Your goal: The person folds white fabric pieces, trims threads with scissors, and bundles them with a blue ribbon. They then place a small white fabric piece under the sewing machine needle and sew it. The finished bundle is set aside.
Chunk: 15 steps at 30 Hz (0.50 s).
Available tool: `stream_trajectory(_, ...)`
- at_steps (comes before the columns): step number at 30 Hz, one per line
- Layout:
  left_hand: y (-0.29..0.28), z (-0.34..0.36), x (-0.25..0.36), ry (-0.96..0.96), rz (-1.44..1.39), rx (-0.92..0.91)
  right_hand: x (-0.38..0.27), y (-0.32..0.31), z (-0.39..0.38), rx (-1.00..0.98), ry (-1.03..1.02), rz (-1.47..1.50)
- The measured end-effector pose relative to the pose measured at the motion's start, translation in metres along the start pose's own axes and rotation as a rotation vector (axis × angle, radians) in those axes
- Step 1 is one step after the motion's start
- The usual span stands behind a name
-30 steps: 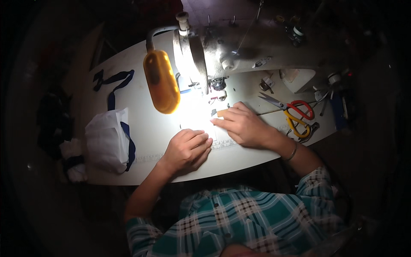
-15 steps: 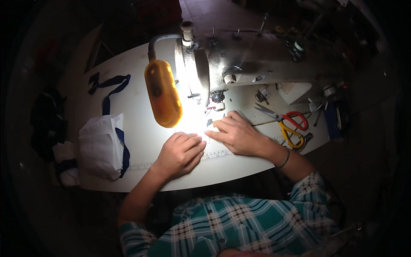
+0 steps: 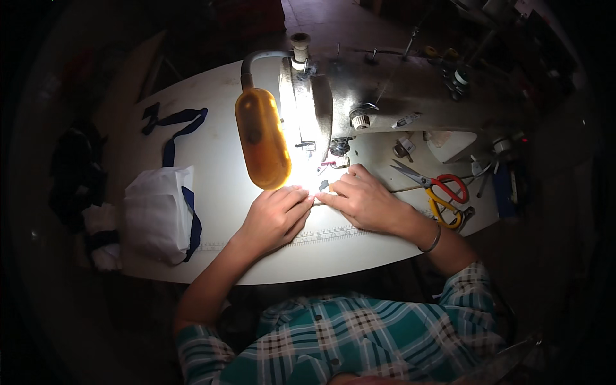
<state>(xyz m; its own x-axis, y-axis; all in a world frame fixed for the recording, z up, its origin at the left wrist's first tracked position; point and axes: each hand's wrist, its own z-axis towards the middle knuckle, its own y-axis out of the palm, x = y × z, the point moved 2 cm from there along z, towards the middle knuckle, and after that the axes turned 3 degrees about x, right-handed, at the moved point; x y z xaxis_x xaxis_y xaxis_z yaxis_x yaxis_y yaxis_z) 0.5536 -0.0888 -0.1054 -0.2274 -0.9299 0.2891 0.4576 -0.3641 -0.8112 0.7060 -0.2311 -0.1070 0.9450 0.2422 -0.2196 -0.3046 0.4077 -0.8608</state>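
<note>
Below the head of a sewing machine (image 3: pixel 410 96), both my hands work close together under strong lamp glare. My left hand (image 3: pixel 277 217) rests on the white table with its fingers together and their tips pressed down. My right hand (image 3: pixel 367 202) has its fingers bent, and its index fingertip almost meets the left fingertips. Whatever lies under the fingertips is washed out by the light. A small dark scrap (image 3: pixel 324 185) shows beside the right fingers, just in front of the presser foot area.
An amber lamp (image 3: pixel 263 138) hangs close above my left hand. Scissors (image 3: pixel 439 192) with red and yellow handles lie at right. White folded cloth (image 3: pixel 157 215) with navy straps (image 3: pixel 170 151) sits at left. A printed ruler scale (image 3: pixel 321 235) crosses the table's (image 3: pixel 256 273) near side.
The whole view has shifted a little, so the machine and lamp appear further right. My left fingertips have slid forward toward the needle area. The right hand keeps nearly the same pose.
</note>
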Motion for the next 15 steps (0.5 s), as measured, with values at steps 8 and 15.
stream_trajectory(8,0.005,0.002,-0.009,-0.058,0.026,-0.026,0.006,0.002,0.005,-0.029,-0.006,-0.087)
stream_trajectory(15,0.008,0.008,-0.016,-0.079,0.078,-0.036,0.011,0.006,0.007,-0.088,0.088,-0.102)
